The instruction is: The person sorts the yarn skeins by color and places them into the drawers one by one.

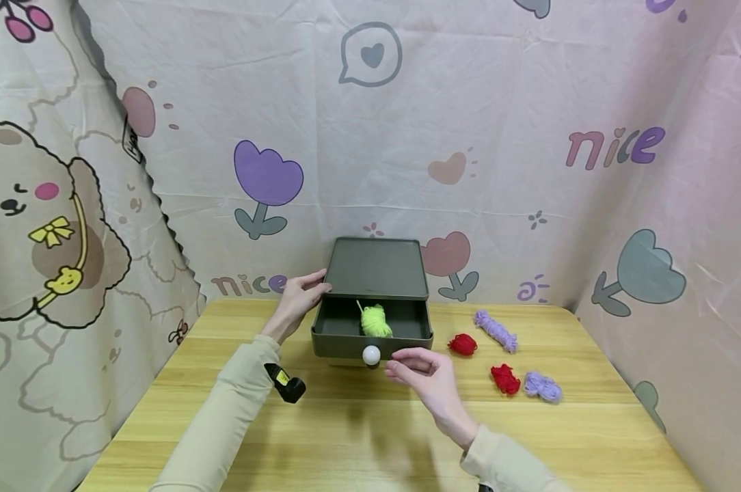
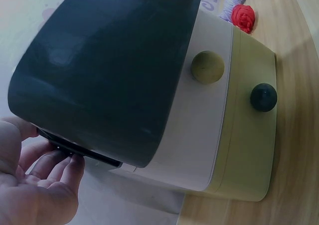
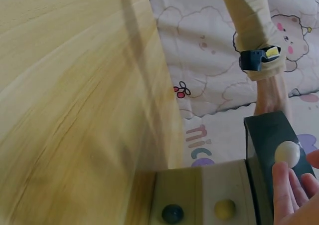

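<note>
A small drawer cabinet (image 1: 376, 270) with a dark grey top stands on the wooden table, its dark top drawer (image 1: 340, 346) pulled out. Inside that drawer lies a bundle of lime-green yarn (image 1: 375, 321). My left hand (image 1: 298, 301) grips the cabinet's left side near the upper edge, thumb and fingertips against the dark casing. Just right of the drawer's white round knob (image 1: 371, 354) is my right hand (image 1: 428, 383), fingers loosely extended and holding nothing. In the right wrist view its fingertips overlap the knob, so contact is unclear there.
Right of the cabinet lie two red yarn bundles, one nearer the cabinet (image 1: 463, 344) and one nearer me (image 1: 505, 379), plus two lilac ones, a long one (image 1: 496, 331) and a short one (image 1: 543, 387). Lower drawers carry a yellow knob (image 2: 208, 67) and a dark knob (image 2: 263, 97). Printed curtains surround the table.
</note>
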A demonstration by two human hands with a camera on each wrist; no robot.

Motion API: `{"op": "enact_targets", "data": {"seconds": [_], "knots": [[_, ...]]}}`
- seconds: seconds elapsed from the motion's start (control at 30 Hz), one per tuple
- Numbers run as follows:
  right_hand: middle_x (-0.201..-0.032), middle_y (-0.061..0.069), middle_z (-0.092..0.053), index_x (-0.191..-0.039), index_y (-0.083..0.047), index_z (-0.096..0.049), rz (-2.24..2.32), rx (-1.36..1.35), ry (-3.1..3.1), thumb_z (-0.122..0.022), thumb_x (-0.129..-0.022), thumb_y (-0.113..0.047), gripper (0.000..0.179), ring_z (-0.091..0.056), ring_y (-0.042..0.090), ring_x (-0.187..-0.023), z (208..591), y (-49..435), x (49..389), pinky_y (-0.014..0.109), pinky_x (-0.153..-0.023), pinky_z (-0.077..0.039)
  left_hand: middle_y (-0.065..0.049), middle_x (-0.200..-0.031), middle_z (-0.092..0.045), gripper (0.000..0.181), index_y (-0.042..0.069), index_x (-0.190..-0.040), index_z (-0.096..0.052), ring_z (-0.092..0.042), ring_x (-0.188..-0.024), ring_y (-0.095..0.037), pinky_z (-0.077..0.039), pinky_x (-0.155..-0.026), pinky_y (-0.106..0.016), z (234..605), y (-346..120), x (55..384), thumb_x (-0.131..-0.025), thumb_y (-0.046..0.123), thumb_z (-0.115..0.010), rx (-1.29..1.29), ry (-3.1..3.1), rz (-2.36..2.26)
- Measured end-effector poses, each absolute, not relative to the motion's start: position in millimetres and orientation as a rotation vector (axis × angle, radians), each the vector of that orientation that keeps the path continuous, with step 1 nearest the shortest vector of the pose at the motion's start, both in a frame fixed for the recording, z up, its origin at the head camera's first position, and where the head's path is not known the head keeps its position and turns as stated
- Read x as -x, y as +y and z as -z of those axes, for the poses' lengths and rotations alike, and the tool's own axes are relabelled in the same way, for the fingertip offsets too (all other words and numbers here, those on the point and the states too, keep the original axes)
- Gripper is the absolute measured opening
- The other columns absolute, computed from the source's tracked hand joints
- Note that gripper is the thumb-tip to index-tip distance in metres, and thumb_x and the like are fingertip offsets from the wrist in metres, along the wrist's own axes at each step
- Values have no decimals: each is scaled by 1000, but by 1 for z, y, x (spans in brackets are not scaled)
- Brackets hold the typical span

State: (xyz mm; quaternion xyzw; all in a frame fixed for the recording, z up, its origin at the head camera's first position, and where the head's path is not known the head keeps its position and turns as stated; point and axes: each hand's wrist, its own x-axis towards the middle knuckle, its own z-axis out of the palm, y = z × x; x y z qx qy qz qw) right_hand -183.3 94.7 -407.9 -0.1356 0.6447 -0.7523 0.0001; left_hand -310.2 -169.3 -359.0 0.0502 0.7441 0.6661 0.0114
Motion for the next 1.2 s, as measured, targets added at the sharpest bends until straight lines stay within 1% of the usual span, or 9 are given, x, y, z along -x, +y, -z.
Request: {"op": "enact_targets", "data": {"seconds": [0.07, 0.3, 0.5, 0.63, 0.73, 0.9, 1.0, 1.1, 1.2], "knots": [[-85, -4, -79, -113, 25, -58, 2362, 413, 2020, -72, -87, 2, 37, -76, 12, -79, 409, 92, 184, 35, -81, -63, -13, -162, -37, 55, 4, -151, -43, -56, -104, 6, -46, -79, -6, 360, -169, 311, -99, 12, -59, -157, 2325, -2070], [-96, 27, -76, -113, 22, -61, 2375, 356, 2029, -75, -84, 3, 38, -76, 12, -77, 415, 82, 184, 36, -79, -63, -12, -162, -36, 55, 5, -152, -42, -54, -118, -4, -46, -81, -5, 360, -169, 311, -100, 12, -58, -163, 2335, -2057], [-102, 37, -71, -114, 21, -61, 2409, 312, 2019, -75, -83, 5, 38, -76, 13, -76, 417, 76, 184, 38, -79, -63, -12, -162, -37, 55, 5, -151, -43, -53, -121, -7, -46, -80, -5, 359, -169, 311, -100, 12, -59, -153, 2343, -2052], [-105, 39, -69, -115, 21, -61, 2410, 303, 2020, -76, -83, 5, 39, -76, 13, -77, 417, 73, 184, 37, -79, -63, -12, -162, -37, 55, 5, -152, -43, -52, -128, -14, -46, -81, -6, 360, -168, 311, -100, 12, -58, -152, 2345, -2051], [-105, 38, -70, -115, 20, -61, 2415, 298, 2021, -76, -82, 6, 38, -76, 12, -76, 417, 71, 185, 37, -78, -63, -13, -162, -36, 55, 5, -152, -42, -46, -139, -22, -48, -89, -9, 360, -168, 311, -100, 12, -58, -158, 2349, -2042], [-104, 37, -70, -115, 20, -61, 2439, 297, 2017, -76, -82, 7, 38, -75, 12, -75, 418, 69, 186, 32, -75, -63, -14, -163, -34, 55, 4, -153, -40, -39, -146, -28, -43, -113, -31, 360, -167, 311, -101, 12, -57, -160, 2354, -2034], [-101, 36, -71, -113, 20, -62, 2454, 303, 2034, -76, -81, 8, 36, -75, 11, -74, 419, 68, 186, 32, -74, -63, -14, -163, -33, 56, 3, -153, -40, -37, -148, -28, -37, -118, -42, 361, -167, 311, -101, 11, -57, -156, 2345, -2044], [-98, 33, -73, -110, 19, -64, 2467, 301, 2057, -76, -80, 9, 34, -75, 12, -73, 419, 66, 186, 31, -72, -63, -14, -164, -33, 56, 3, -153, -39, -36, -149, -28, -36, -119, -43, 361, -167, 311, -101, 11, -56, -163, 2338, -2046], [-97, 32, -74, -107, 17, -66, 2472, 287, 2075, -77, -79, 8, 32, -75, 13, -72, 419, 64, 187, 29, -70, -63, -14, -163, -34, 56, 3, -153, -40, -36, -148, -26, -41, -115, -33, 360, -167, 311, -100, 11, -57, -155, 2338, -2049]]}}
